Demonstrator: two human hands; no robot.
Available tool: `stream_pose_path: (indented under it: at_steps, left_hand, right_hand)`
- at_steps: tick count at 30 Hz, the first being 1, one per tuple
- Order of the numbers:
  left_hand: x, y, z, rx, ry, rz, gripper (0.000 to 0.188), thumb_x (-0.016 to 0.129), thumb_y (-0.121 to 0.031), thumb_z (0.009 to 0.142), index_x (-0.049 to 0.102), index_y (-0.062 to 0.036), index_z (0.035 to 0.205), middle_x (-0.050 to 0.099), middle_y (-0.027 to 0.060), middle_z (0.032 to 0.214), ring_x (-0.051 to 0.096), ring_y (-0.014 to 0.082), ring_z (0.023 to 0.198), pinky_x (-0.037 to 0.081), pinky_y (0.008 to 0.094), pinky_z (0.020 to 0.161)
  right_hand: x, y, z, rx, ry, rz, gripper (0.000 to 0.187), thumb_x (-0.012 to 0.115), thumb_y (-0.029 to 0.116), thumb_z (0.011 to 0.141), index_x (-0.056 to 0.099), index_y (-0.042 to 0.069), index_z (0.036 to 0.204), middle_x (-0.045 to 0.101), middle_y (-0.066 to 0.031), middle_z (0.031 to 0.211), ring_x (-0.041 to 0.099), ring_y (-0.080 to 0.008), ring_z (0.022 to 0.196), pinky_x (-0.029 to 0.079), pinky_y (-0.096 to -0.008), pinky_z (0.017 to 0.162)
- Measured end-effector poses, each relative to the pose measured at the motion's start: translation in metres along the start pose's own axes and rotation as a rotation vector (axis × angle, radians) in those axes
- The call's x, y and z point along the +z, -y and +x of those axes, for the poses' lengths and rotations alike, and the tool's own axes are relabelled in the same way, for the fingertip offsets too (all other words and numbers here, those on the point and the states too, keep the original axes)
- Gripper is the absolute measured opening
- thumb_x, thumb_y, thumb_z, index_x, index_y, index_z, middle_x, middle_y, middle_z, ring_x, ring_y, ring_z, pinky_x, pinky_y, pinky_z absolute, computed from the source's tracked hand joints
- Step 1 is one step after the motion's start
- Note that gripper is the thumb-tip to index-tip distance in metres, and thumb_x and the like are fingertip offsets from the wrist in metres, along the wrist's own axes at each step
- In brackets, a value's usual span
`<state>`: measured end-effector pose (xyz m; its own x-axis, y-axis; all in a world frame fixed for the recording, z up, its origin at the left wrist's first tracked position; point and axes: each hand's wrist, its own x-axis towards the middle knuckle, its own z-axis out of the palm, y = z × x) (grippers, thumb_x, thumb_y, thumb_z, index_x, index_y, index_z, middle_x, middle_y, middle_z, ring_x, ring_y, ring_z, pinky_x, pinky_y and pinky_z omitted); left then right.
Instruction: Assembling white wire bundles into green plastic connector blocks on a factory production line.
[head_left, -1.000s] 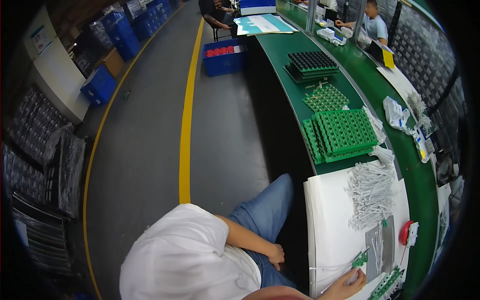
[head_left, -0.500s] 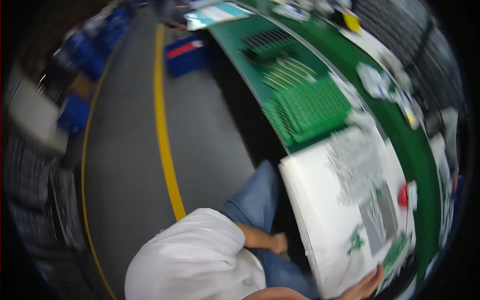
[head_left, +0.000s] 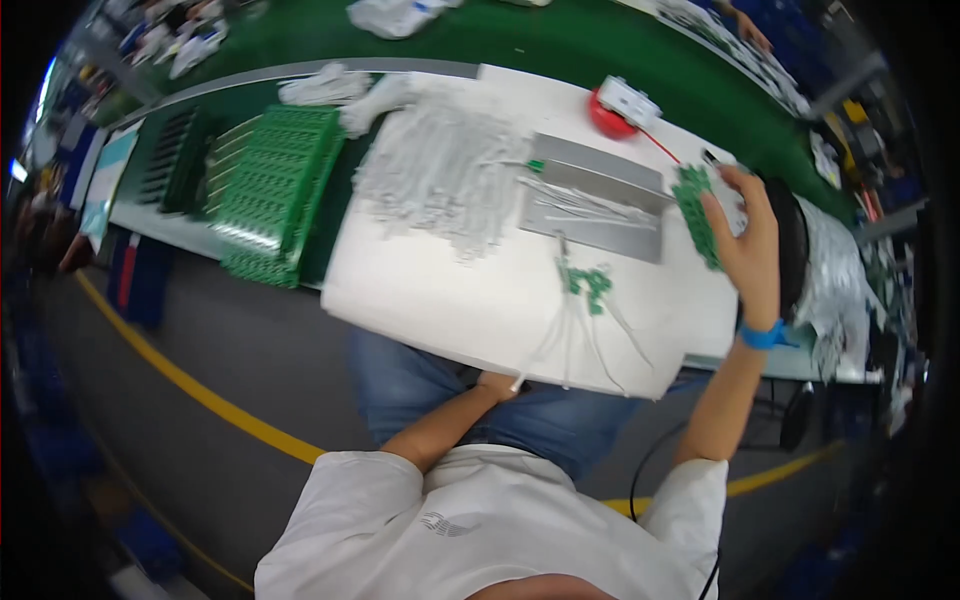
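My right hand point(head_left: 750, 238) hangs over the right end of a white work surface point(head_left: 440, 308), its thumb and fingers spread apart beside a heap of small green pieces point(head_left: 698, 218). A pale grey patch shows between thumb and fingers, too blurred to name. Low in my lap, under the front edge, rests my left hand point(head_left: 498, 386); its fingers are mostly hidden. In front of me lies a grey metal plate with a raised ridge point(head_left: 630, 236), thin white strips on it. Nearer are loose green pieces point(head_left: 590, 288) and several white strips point(head_left: 568, 345).
A large pile of whitish strips point(head_left: 435, 165) covers the left-centre surface. Stacked green trays point(head_left: 280, 185) stand farther left. A red round object with a white box point(head_left: 615, 110) sits at the back. Silvery bagging point(head_left: 840, 270) lies right. Another person's hand point(head_left: 750, 30) shows far right.
My view has swung from the left aisle to face the work surface. The right hand now shows fully, over the green heap; the left stays low in my lap.
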<state>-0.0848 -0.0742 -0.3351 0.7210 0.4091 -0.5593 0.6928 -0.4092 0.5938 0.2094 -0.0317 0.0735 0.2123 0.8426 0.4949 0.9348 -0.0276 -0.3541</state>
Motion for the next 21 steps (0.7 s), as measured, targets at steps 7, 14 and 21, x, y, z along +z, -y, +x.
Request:
stream_pose_path:
  at_steps: [7, 14, 21]
  left_hand:
    - [0.089, 0.024, 0.042, 0.206, -0.374, 0.332, 0.028, 0.054, -0.023, 0.081, 0.075, -0.0093, 0.094, 0.069, 0.0154, 0.107, 0.062, 0.0296, 0.109, 0.042, 0.0487, 0.098]
    - [0.020, -0.014, -0.004, 0.089, -0.013, 0.373, 0.031, 0.052, -0.029, 0.087, 0.068, -0.0126, 0.109, 0.066, 0.0099, 0.113, 0.061, 0.0266, 0.110, 0.041, 0.0481, 0.095]
    - [0.004, -0.026, -0.009, 0.084, -0.017, 0.407, 0.030, 0.054, -0.031, 0.087, 0.070, -0.0136, 0.106, 0.068, 0.0081, 0.111, 0.061, 0.0259, 0.111, 0.041, 0.0473, 0.095]
  right_hand:
    - [0.034, -0.135, -0.032, 0.016, 0.165, -0.338, 0.044, 0.067, 0.023, 0.087, 0.056, -0.006, 0.118, 0.058, -0.0266, 0.114, 0.053, -0.0427, 0.112, 0.043, -0.0448, 0.096]
    - [0.047, -0.066, -0.033, 0.208, 0.091, -0.635, 0.045, 0.067, 0.029, 0.088, 0.057, 0.006, 0.125, 0.049, -0.0173, 0.127, 0.053, -0.0371, 0.113, 0.048, -0.0472, 0.087]
    - [0.058, -0.092, -0.044, 0.103, 0.041, -0.620, 0.042, 0.062, 0.027, 0.091, 0.057, 0.009, 0.130, 0.051, -0.0195, 0.123, 0.055, -0.0378, 0.107, 0.048, -0.0446, 0.086]
